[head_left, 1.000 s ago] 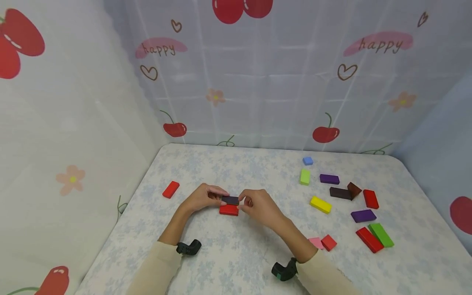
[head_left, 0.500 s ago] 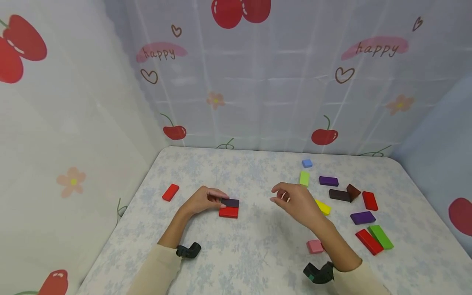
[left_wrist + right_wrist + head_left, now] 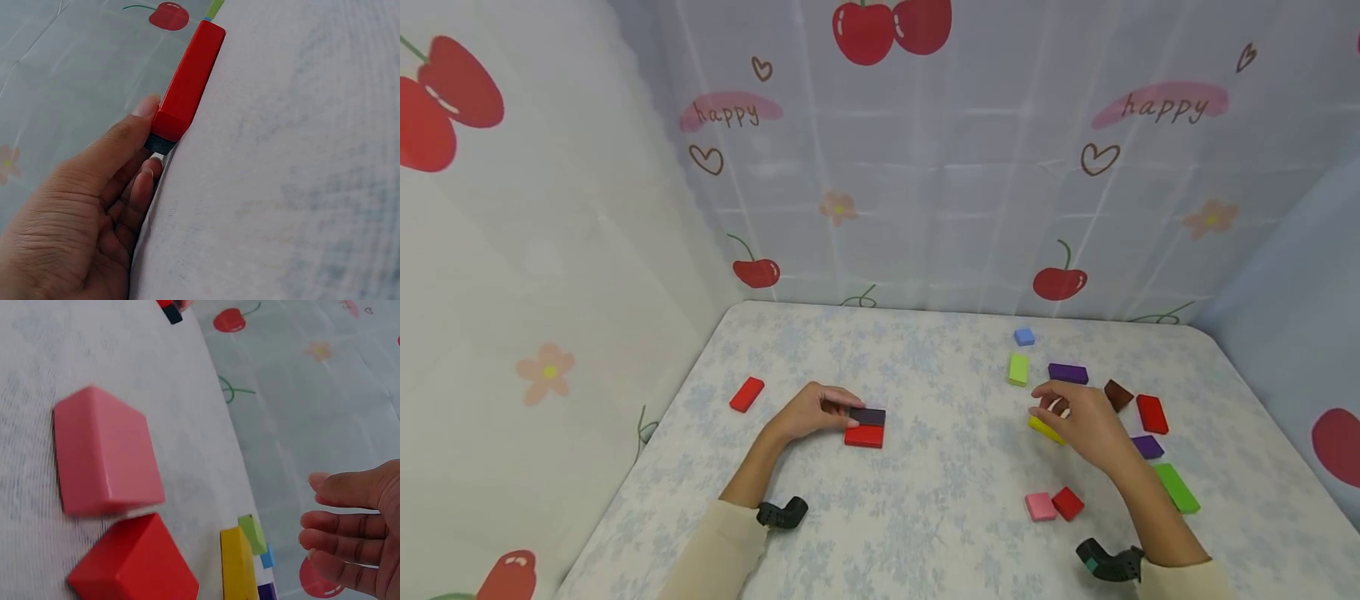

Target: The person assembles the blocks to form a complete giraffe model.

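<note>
My left hand [image 3: 848, 410] rests on the table and pinches the left end of a dark block [image 3: 868, 416] that lies flat against a red block [image 3: 864, 436]. In the left wrist view the thumb [image 3: 128, 134] touches the end of the red block [image 3: 187, 81] and the fingers curl at the dark block [image 3: 159, 145]. My right hand [image 3: 1047, 408] hovers over a yellow block [image 3: 1043, 429] among the loose blocks on the right, its fingers relaxed and holding nothing. The right wrist view shows its fingers [image 3: 350, 531] spread above the yellow block [image 3: 236, 565].
Loose blocks lie on the right: pink [image 3: 1040, 506], small red [image 3: 1067, 503], green [image 3: 1177, 487], purple [image 3: 1147, 447], red [image 3: 1152, 413], brown [image 3: 1118, 394], purple [image 3: 1067, 373], light green [image 3: 1018, 369], blue [image 3: 1024, 337]. A lone red block [image 3: 747, 394] lies far left. Curtains wall the table.
My right hand let go of the dark block and swung right, over the yellow block. The left hand stayed at the dark and red pair.
</note>
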Motion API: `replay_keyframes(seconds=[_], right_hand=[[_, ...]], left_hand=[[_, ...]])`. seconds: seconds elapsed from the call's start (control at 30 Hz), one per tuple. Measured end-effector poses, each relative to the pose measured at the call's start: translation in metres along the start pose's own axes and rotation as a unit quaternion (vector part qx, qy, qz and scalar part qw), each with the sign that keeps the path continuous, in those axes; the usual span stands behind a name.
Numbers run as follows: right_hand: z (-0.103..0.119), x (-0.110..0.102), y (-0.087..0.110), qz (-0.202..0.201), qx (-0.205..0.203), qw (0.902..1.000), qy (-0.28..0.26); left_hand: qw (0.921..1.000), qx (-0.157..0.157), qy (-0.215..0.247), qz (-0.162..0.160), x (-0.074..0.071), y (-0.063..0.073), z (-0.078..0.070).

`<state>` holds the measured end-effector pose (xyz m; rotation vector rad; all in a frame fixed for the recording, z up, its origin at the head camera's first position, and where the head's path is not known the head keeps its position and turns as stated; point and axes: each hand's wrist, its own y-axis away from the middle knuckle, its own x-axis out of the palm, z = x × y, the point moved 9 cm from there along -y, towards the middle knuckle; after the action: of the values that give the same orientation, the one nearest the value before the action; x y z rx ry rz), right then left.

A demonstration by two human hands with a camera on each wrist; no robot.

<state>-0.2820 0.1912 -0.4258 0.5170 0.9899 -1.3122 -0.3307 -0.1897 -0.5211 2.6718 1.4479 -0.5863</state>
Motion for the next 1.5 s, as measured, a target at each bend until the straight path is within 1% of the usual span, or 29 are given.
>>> replay_keyframes(seconds=[0.2, 0.4, 0.53, 0.63, 0.9, 1.13, 1.3, 1.5], right_hand=[[-0.031, 0.004, 0.001, 0.034, 0.052, 0.9975, 0.032], [-0.053, 0.013, 0.003, 0.095, 0.099, 0.9895, 0.046], [-0.059, 0.021, 0.004, 0.127, 0.104, 0.9849, 0.056], [-0.061, 0.025, 0.003, 0.134, 0.098, 0.9844, 0.058], [-0.059, 0.024, 0.002, 0.118, 0.081, 0.9881, 0.058], [-0.051, 0.024, 0.003, 0.103, 0.067, 0.9913, 0.047], [-0.040, 0.024, 0.002, 0.100, 0.061, 0.9924, 0.038], [-0.018, 0.023, 0.003, 0.102, 0.051, 0.9929, 0.032]], left_hand=[[1.0000, -0.002, -0.003, 0.001, 0.002, 0.000, 0.001], [1.0000, -0.007, -0.003, -0.001, 0.001, -0.001, 0.003], [0.9999, -0.011, -0.004, -0.001, 0.000, -0.001, 0.002], [0.9999, -0.010, -0.005, -0.002, -0.001, -0.001, 0.001], [1.0000, -0.005, -0.002, 0.003, 0.000, -0.001, -0.001], [0.9999, -0.010, -0.006, 0.002, 0.000, -0.001, 0.003], [0.9999, -0.011, -0.004, 0.001, 0.000, -0.001, 0.003], [0.9999, -0.010, -0.001, 0.001, 0.000, -0.001, 0.001]])
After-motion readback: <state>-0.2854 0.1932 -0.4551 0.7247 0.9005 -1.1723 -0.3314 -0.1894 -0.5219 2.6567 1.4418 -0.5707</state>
